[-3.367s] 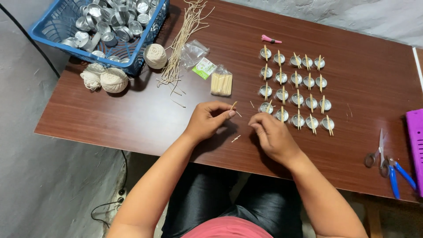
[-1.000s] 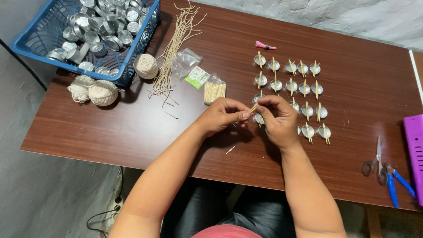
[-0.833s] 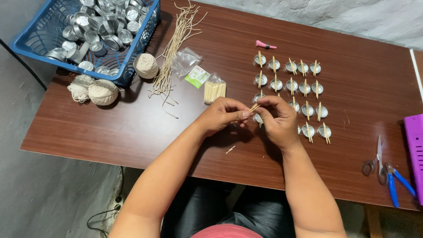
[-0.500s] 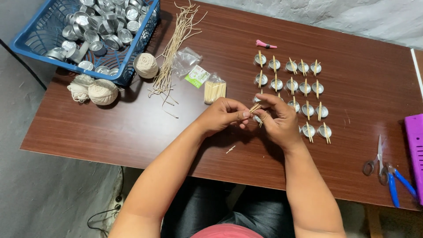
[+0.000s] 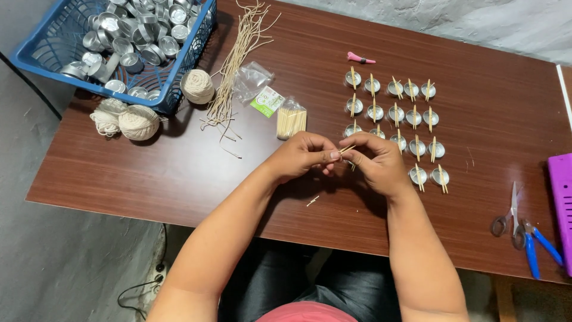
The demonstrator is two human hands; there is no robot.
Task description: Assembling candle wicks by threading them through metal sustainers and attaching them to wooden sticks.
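Observation:
My left hand [image 5: 304,156] and my right hand [image 5: 376,162] meet above the brown table [image 5: 179,173], pinching thin wooden sticks [image 5: 347,149] between their fingertips. Just beyond the hands lie rows of small metal cups [image 5: 395,113], each with sticks laid across its rim. A clear bag of wooden sticks [image 5: 291,120] stands to the left of the cups. A short stick piece [image 5: 312,201] lies on the table below my left hand.
A blue basket [image 5: 179,65] of empty metal cups sits at the far left corner, with balls of cream twine [image 5: 138,121] beside it and a bundle of wick strands [image 5: 238,53]. Scissors [image 5: 511,216], blue-handled pliers [image 5: 539,245] and a purple box [image 5: 562,209] lie right. A pink clip [image 5: 360,58] lies beyond the cups.
Both hands rose from the table front toward the cup rows and came together on the sticks. Over the last second they hardly move.

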